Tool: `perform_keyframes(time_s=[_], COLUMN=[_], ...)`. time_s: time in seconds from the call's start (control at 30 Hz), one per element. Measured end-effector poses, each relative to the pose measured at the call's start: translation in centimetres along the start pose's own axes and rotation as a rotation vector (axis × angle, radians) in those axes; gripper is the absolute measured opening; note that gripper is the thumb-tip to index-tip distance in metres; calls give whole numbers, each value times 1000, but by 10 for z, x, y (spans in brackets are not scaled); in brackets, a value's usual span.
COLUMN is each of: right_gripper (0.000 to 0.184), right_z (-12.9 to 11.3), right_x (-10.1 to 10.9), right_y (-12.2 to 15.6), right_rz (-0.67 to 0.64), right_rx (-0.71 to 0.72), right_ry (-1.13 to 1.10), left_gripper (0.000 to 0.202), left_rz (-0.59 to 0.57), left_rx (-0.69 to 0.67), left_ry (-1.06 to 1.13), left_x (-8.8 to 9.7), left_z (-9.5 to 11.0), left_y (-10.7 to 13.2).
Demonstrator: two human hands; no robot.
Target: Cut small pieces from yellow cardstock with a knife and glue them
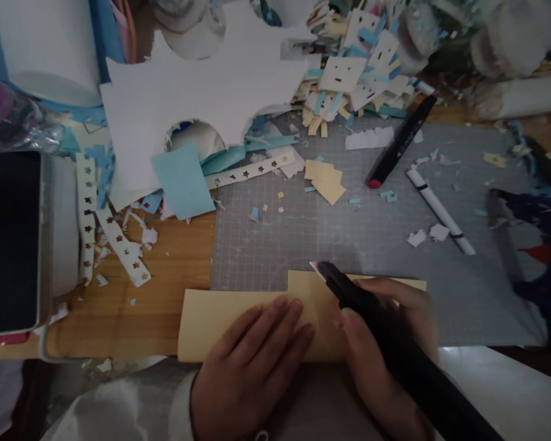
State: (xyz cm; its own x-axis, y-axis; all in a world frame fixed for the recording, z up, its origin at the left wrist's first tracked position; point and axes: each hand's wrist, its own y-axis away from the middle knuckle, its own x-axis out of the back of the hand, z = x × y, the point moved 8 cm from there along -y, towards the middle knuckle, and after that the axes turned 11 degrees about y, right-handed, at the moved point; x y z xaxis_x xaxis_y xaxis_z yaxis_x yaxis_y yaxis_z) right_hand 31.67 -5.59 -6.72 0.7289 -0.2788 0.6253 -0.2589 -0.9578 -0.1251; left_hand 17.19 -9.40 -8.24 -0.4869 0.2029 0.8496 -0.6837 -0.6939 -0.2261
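Observation:
A tan sheet of paper [211,318] lies at the near edge of the grey cutting mat [349,233], partly over the wooden desk. My left hand [252,361] rests flat on the sheet, fingers stretched out and together. My right hand [386,343] is closed around a black marker pen [395,349]. Its pale tip points up-left and sits at the sheet's upper edge. The lower right part of the sheet is hidden under my right hand.
A black marker with a red end [399,144] and a white pen [441,211] lie on the mat. Piles of white, blue and tan paper scraps [344,67] fill the back. A large cut white sheet [202,92], punched strips [119,239] and a dark tablet [9,239] sit left.

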Motion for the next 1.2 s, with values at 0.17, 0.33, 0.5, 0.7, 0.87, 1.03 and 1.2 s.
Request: perform_keyframes(time_s=[0.17, 0.33, 0.5, 0.7, 0.87, 1.03, 1.2], right_gripper=[27, 29, 28, 29, 26, 32, 24], right_z=[1, 1, 1, -15, -18, -12, -15], right_x=[-4, -4, -3, -8, -14, -18, -29], right_y=[-7, -7, -8, -14, -19, -15, -13], right_rz=[-6, -25, -42, -54, -88, -160, -260], right_rx=[-15, 2, -33, 27, 56, 78, 145], right_ry=[0, 26, 37, -7, 2, 46, 57], left_gripper=[37, 36, 37, 36, 36, 36, 35], left_rz=[7, 21, 10, 9, 14, 16, 19], left_rx=[10, 15, 20, 34, 35, 22, 0], left_ry=[-9, 0, -7, 12, 29, 26, 46], left_x=[1, 2, 2, 3, 4, 4, 3], left_z=[-1, -1, -2, -3, -5, -6, -6], left_y=[-3, -4, -3, -4, -4, -4, -3])
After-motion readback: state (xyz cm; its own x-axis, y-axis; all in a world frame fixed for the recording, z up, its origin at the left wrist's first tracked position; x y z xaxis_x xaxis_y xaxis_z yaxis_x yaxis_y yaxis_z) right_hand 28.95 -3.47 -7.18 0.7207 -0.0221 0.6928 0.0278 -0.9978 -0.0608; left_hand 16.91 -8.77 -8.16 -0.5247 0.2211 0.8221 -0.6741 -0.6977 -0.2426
